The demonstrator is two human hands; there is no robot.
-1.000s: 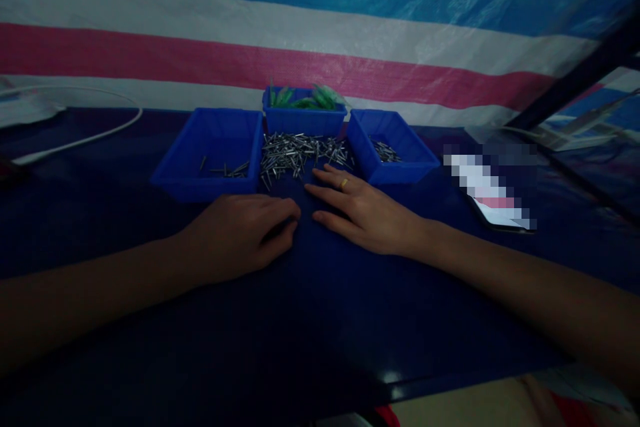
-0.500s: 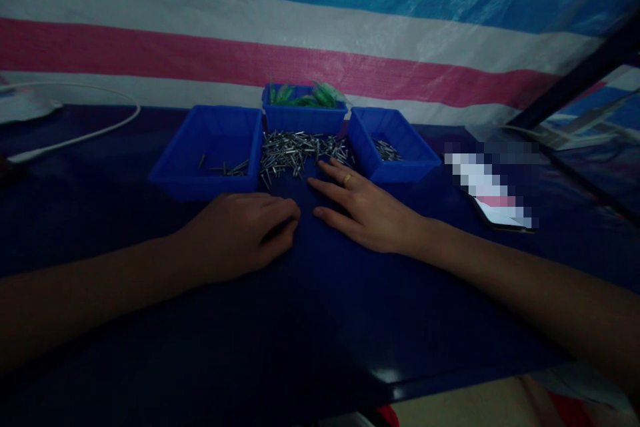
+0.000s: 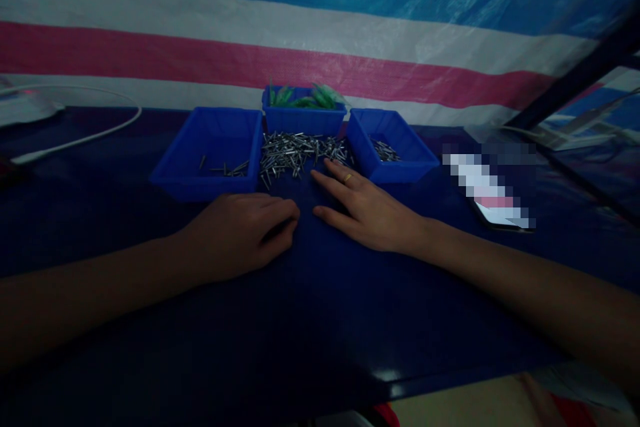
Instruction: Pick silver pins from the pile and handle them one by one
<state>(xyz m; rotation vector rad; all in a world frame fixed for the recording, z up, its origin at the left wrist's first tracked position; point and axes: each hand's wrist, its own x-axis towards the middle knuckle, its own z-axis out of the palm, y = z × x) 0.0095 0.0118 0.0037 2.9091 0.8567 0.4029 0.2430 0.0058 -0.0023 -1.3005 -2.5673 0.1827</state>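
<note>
A heap of small metal pins [image 3: 295, 150] lies on the dark blue table [image 3: 320, 320] between two blue bins. My right hand [image 3: 367, 210], wearing a gold ring, lies flat with fingers stretched out, its fingertips at the near edge of the heap. My left hand [image 3: 240, 233] rests on the table just in front of the heap, fingers curled under in a loose fist; whatever is in it, if anything, is hidden. The left bin [image 3: 213, 153] and the right bin [image 3: 390, 147] each hold a few pins.
A third blue bin [image 3: 303, 110] with green pieces stands behind the heap. A phone [image 3: 493, 197] lies to the right. A white cable [image 3: 75, 140] runs along the left. A striped tarp hangs behind the table. The table's front edge is near me.
My right hand's fingers have crept slightly toward the heap of pins. My left hand has stayed put.
</note>
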